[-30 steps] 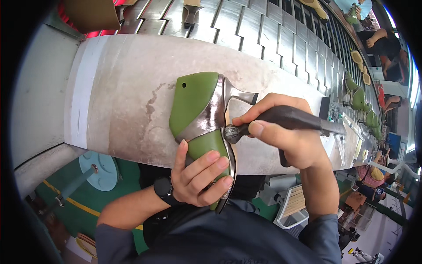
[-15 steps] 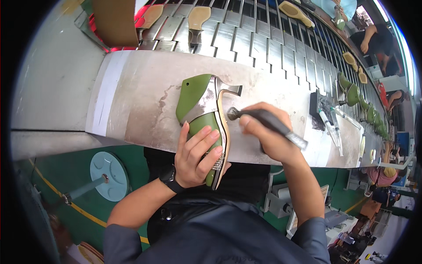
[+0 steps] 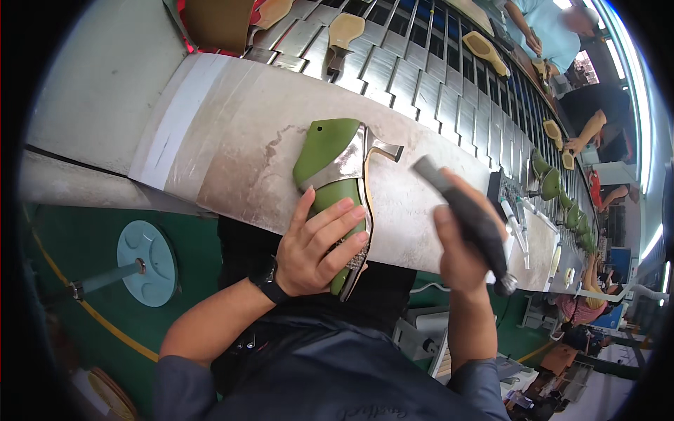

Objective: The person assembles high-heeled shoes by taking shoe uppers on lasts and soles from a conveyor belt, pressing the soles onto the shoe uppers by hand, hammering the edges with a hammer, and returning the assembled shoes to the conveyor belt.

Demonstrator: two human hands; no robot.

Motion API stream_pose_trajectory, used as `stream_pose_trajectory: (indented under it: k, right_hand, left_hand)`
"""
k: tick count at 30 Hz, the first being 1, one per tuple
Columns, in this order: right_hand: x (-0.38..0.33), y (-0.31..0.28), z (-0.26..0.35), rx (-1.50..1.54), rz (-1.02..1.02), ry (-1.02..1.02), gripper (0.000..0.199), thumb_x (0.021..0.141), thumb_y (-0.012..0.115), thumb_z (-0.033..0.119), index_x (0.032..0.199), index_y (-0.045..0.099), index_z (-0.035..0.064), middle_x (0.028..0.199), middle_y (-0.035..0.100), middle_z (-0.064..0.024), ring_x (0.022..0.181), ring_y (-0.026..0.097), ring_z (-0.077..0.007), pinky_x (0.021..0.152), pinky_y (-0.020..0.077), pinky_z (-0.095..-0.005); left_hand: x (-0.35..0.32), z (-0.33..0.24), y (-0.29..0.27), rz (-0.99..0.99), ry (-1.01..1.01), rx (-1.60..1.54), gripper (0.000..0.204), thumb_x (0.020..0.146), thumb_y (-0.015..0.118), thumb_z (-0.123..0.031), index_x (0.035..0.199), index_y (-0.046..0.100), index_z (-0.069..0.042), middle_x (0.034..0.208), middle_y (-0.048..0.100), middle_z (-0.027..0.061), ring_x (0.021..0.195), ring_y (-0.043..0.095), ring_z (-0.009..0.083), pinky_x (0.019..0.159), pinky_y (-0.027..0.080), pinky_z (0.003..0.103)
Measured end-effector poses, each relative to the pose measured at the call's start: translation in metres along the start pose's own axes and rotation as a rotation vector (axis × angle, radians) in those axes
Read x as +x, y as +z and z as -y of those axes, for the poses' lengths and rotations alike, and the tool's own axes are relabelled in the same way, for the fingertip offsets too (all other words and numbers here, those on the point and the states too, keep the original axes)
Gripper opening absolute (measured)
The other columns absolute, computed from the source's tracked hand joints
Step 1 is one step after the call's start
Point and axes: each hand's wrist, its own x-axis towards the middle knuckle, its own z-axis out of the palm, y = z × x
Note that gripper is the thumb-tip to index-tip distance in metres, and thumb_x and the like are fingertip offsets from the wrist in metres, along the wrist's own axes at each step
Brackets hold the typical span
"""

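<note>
A silver high-heeled shoe (image 3: 343,160) sits on a green shoe last (image 3: 330,144), heel pointing away and to the right, sole facing right. A glittery strap (image 3: 354,263) crosses near its toe. My left hand (image 3: 323,242) wraps round the toe part from the left, partly hiding it and the strap, and steadies it at the bench's near edge. To the right, apart from the shoe, my right hand (image 3: 467,238) grips a dark hammer (image 3: 474,217) round its middle. Its flat grey end points up and left; a round metal end shows below the hand.
Beyond the worn bench (image 3: 239,126) runs a metal slat conveyor (image 3: 393,63) carrying soles (image 3: 346,31). Right of the hammer stand a black block (image 3: 502,188) and syringe-like tubes (image 3: 516,224). More green lasts (image 3: 550,184) line the far right. Co-workers (image 3: 554,35) sit across the conveyor.
My right hand has drawn back from the sole and turned the hammer over, so its flat end now points toward the shoe. My left hand keeps its hold; the view has shifted slightly.
</note>
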Motion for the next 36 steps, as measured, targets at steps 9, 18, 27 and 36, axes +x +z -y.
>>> stream_pose_trajectory:
  k: [9, 18, 27, 36]
  right_hand:
    - [0.009, 0.048, 0.005, -0.153, 0.085, -0.034, 0.053, 0.080, 0.088, 0.006, 0.129, 0.072, -0.0016, 0.076, 0.073, -0.0098, 0.063, 0.072, -0.0214, 0.062, 0.0565, -0.0316]
    - [0.012, 0.055, 0.002, -0.153, 0.105, -0.032, 0.053, 0.080, 0.088, 0.005, 0.129, 0.071, -0.0019, 0.076, 0.073, -0.0094, 0.062, 0.071, -0.0204, 0.061, 0.0559, -0.0312]
    - [0.012, 0.054, 0.000, -0.225, 0.161, -0.117, 0.048, 0.083, 0.086, 0.007, 0.129, 0.072, -0.0018, 0.081, 0.074, -0.0128, 0.065, 0.072, -0.0228, 0.062, 0.0550, -0.0330]
    - [0.010, 0.059, -0.001, -0.261, 0.139, -0.141, 0.049, 0.083, 0.086, 0.007, 0.129, 0.071, -0.0028, 0.078, 0.072, -0.0130, 0.062, 0.070, -0.0241, 0.061, 0.0539, -0.0339]
  left_hand:
    - [-0.002, 0.001, 0.000, -0.001, -0.010, 0.011, 0.035, 0.100, 0.069, -0.020, 0.133, 0.058, -0.018, 0.143, 0.064, 0.0058, 0.137, 0.061, 0.0250, 0.126, 0.033, 0.062]
    - [-0.004, 0.003, 0.001, -0.019, -0.025, 0.002, 0.035, 0.100, 0.071, -0.022, 0.132, 0.058, -0.020, 0.141, 0.065, 0.0046, 0.135, 0.062, 0.0238, 0.125, 0.034, 0.062]
    - [-0.006, 0.005, 0.000, -0.014, -0.029, 0.010, 0.035, 0.101, 0.070, -0.023, 0.133, 0.057, -0.020, 0.142, 0.064, 0.0045, 0.135, 0.062, 0.0236, 0.126, 0.033, 0.062]
    - [-0.008, 0.008, -0.001, -0.012, -0.018, 0.019, 0.035, 0.101, 0.070, -0.022, 0.133, 0.057, -0.020, 0.143, 0.064, 0.0046, 0.136, 0.062, 0.0233, 0.126, 0.033, 0.062]
